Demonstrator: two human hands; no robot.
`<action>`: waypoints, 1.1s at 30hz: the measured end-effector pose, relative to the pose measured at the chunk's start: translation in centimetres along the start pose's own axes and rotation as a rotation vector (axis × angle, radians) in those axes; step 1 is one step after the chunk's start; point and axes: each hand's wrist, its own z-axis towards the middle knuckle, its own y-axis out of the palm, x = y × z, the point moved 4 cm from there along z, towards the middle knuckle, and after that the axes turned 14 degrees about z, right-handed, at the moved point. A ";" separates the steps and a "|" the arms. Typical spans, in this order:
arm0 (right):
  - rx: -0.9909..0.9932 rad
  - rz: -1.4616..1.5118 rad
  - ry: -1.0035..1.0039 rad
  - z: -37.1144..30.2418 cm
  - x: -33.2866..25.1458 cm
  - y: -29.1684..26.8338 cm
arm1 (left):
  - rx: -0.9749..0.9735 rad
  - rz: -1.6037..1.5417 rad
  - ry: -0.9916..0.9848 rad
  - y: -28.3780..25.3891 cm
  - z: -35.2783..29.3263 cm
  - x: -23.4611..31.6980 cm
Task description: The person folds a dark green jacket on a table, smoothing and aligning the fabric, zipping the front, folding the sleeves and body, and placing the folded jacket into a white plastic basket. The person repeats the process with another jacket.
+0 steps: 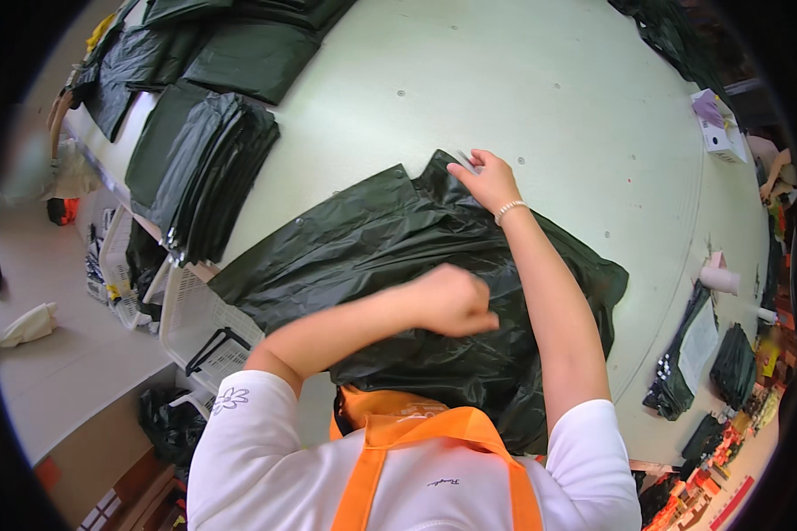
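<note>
A dark green, shiny waterproof garment [354, 239] lies spread on the pale table in front of me, its lower part reaching my body. Curled into a fist and slightly blurred, my left hand [452, 301] is over the middle of the garment; whatever it may hold is hidden. My right hand [491, 183], with a beaded bracelet [510, 211] at the wrist, is at the garment's far edge beside a raised corner. Its thumb and fingers close around a thin, greyish sliver too small to name.
Folded dark green garments [199, 168] are stacked at the table's left, with more behind. White plastic baskets [195, 323] stand below the left edge. To the right are a white box [720, 128], a pinkish roll [719, 276] and dark bundles [677, 363]. Other people work at both sides.
</note>
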 end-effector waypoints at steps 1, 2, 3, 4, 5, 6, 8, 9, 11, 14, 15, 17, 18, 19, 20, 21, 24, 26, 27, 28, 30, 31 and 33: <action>-0.019 0.020 0.032 0.5 -0.1 1.0 | 0.019 0.031 0.061 0.1 -0.6 1.1; -0.004 -0.009 0.020 0.5 -0.3 1.6 | 0.143 0.075 0.010 -0.9 -0.9 0.4; -0.074 0.018 0.039 0.6 -0.1 1.7 | 0.266 0.118 -0.036 -2.0 -1.3 -0.7; -0.156 0.038 0.055 0.5 -0.7 1.5 | 0.495 0.109 -0.234 -3.7 -1.9 -2.8; -0.227 0.051 0.073 0.2 -0.9 0.9 | 0.633 0.270 -0.285 -5.6 -2.3 -5.1; -0.179 0.364 0.062 -0.6 -0.3 -0.2 | 0.738 0.492 -0.462 -6.9 -3.2 -7.0; -0.223 0.621 0.132 -4.4 -4.8 -3.3 | 0.677 0.428 -0.761 -7.5 -4.9 -11.4; -0.221 0.745 0.170 -6.4 -6.9 -4.6 | 0.571 -0.020 -0.822 -7.6 -4.9 -12.2; -0.155 0.784 0.169 -8.6 -7.0 -6.6 | 0.233 -0.724 -0.724 -6.5 -3.2 -10.2; 0.017 0.748 0.099 -11.3 -6.9 -8.7 | 0.335 -0.962 -0.693 -6.7 -2.7 -3.6; 0.081 0.718 0.064 -12.3 -6.9 -9.2 | 0.377 -0.966 -0.701 -6.7 -2.6 -1.7; 0.228 0.436 -0.090 -14.3 -7.9 -10.0 | 0.552 -0.811 -0.694 -6.9 -2.9 0.3; 0.335 0.362 -0.191 -16.1 -9.9 -10.1 | 0.643 -0.729 -0.693 -7.1 -3.1 1.2; 0.446 0.283 -0.288 -18.3 -11.7 -10.3 | 0.676 -0.646 -0.679 -7.5 -3.3 2.3; 0.314 0.432 -0.265 -19.6 -12.2 -9.9 | 0.706 -0.559 -0.656 -8.1 -3.2 3.4; 0.293 0.269 -0.285 -20.9 -12.5 -9.7 | 0.735 -0.473 -0.633 -8.5 -3.3 4.2; 0.255 0.131 -0.507 -23.3 -15.5 -8.5 | 0.747 -0.606 -0.627 -8.3 -4.0 5.5; 0.267 0.066 -0.574 -24.0 -15.8 -8.2 | 0.746 -0.722 -0.598 -8.4 -4.3 6.3; 0.271 0.033 -0.607 -24.2 -15.9 -8.0 | 0.740 -0.781 -0.576 -8.4 -4.3 6.6; 0.297 0.070 -0.626 -24.4 -15.9 -7.7 | 0.735 -0.837 -0.557 -8.4 -4.5 6.9; 0.327 0.064 -0.662 -24.8 -16.4 -7.6 | 0.712 -0.879 -0.537 -8.5 -4.8 7.5; 0.344 0.059 -0.679 -25.0 -16.7 -7.6 | 0.699 -0.901 -0.526 -8.5 -4.9 7.7; 0.363 0.097 -0.687 -25.2 -16.9 -7.3 | 0.721 -0.946 -0.513 -8.5 -5.1 8.2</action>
